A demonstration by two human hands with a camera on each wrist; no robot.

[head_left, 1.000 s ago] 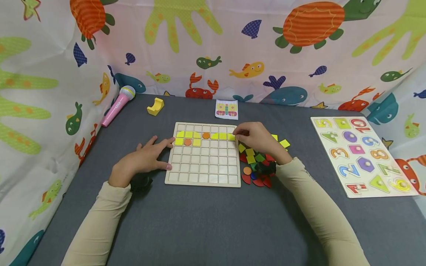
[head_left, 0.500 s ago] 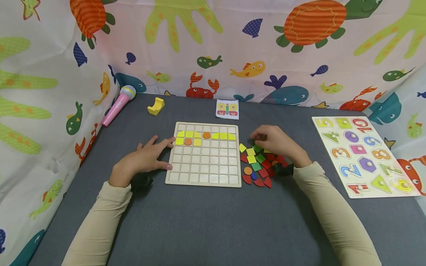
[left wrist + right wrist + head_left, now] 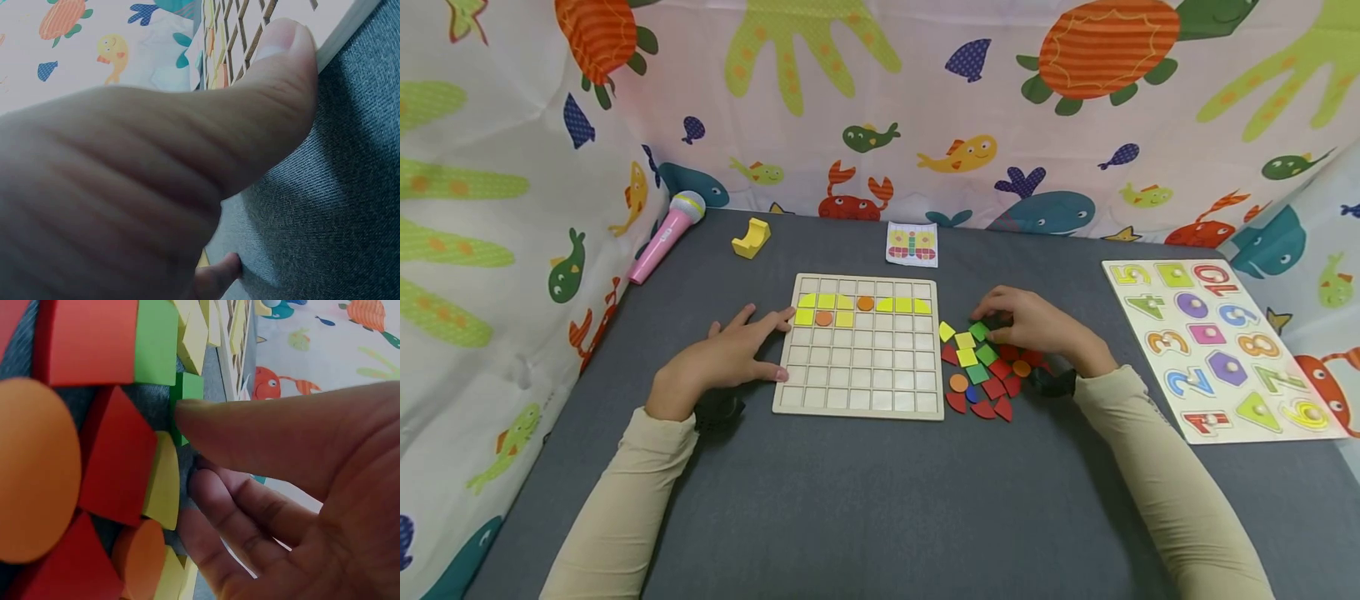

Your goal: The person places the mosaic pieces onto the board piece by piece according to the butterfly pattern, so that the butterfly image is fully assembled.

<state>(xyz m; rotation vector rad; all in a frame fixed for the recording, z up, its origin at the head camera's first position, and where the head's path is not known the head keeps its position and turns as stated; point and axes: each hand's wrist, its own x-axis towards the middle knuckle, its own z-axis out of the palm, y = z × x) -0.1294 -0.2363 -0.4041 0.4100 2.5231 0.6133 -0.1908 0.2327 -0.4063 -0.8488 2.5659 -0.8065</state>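
My left hand [image 3: 718, 354] rests on the table with fingers spread, thumb and fingertips at the left edge of a wooden grid board [image 3: 859, 400]. In the left wrist view its thumb [image 3: 281, 75] lies against the board's rim. Yellow tiles [image 3: 826, 302] and orange discs [image 3: 865, 303] sit in the board's upper cells. Over the far side of a loose pile of coloured tiles, my right hand [image 3: 1033, 321] reaches down with bent fingers. In the right wrist view its thumb [image 3: 244, 428] overlaps a green tile [image 3: 189, 386], and a gap shows between thumb and fingers.
A small butterfly pattern card [image 3: 912, 245] lies behind the board. Back left are a pink toy microphone [image 3: 662, 242] and a yellow curved block [image 3: 751, 239]. A number puzzle board [image 3: 1221, 354] lies at the right. Printed fabric hangs around the table.
My right hand has moved from the board's upper right edge, right and slightly toward me, to the tile pile. The left hand stays at the board's left edge.
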